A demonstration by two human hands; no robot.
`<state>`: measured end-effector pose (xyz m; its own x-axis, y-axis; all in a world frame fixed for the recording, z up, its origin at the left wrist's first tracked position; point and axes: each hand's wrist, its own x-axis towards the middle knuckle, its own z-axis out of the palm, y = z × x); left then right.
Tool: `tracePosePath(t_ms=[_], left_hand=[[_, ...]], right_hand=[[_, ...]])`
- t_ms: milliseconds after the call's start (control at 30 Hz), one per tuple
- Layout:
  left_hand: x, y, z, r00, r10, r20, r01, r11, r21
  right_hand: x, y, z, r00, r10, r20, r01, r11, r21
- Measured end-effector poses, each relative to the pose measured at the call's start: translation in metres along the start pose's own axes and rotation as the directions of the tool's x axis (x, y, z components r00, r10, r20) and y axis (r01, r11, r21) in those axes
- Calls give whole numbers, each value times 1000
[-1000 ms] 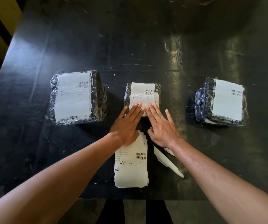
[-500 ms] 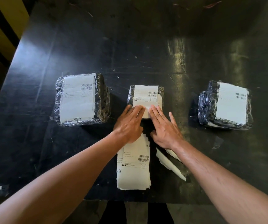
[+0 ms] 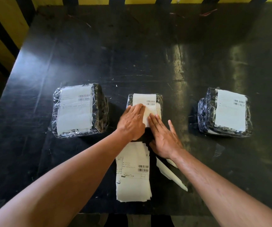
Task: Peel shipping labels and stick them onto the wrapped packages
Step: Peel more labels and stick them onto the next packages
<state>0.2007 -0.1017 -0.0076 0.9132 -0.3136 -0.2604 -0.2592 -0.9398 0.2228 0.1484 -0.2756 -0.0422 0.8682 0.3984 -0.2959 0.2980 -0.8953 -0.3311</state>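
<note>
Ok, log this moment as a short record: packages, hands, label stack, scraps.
packages: three wrapped, all labelled: left package, middle package, right package
left hand: flat, pressing the middle label
right hand: flat, fingers on the same label's near end
label stack: on the table, near edge
backing strips: right of stack
</note>
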Motion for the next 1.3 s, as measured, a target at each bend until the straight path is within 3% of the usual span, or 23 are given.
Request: tracePosePath(t_ms=[200,333,400,567,633,700,767,833,900,933,1033,1200,1300], left_hand=[[18,-7,-11,996,-85,-6,86,995,54],[39,4,-6,996,51,78,-56,997,57],[51,1,-4,991,47,127,-56,996,71],[67,-30,-9,986,-158,50,155,986,59],[60,-38,-7,971,-236,34,237,971,-32],[46,-43,3,932,-361,41,358,893,-272],[30,-46,19,864,-493,103,468,711,-525],[16,-48,35,795,-567,215,547,518,-657],[6,-44,40,770,-572,283,573,424,-701],[1,-39,39,768,-571,291,572,405,-713],[-5,-33,39,771,-561,302,552,352,-755],[-17,-19,20,798,-534,277,464,252,-850],[-21,5,-1,827,-519,217,387,244,-889]], right_hand=[[1,-2,-5,1000,5,16,-5,1000,14],[2,0,-1,1000,-2,24,2,1000,-2],[3,1,-1,1000,2,24,-2,1000,4],[3,-1,-4,1000,-3,11,3,999,45],[5,-1,-8,998,-14,-54,23,986,165],[9,0,-12,968,91,-232,-2,933,360],[15,2,-11,865,356,-355,-122,833,539],[27,2,-16,795,573,-200,-286,644,709],[42,1,-21,778,624,69,-444,468,764],[47,1,-23,774,618,138,-481,431,764],[52,-2,-28,767,627,137,-476,414,776],[37,-4,-56,772,636,7,-419,499,759],[23,2,-86,765,640,-71,-374,532,760]])
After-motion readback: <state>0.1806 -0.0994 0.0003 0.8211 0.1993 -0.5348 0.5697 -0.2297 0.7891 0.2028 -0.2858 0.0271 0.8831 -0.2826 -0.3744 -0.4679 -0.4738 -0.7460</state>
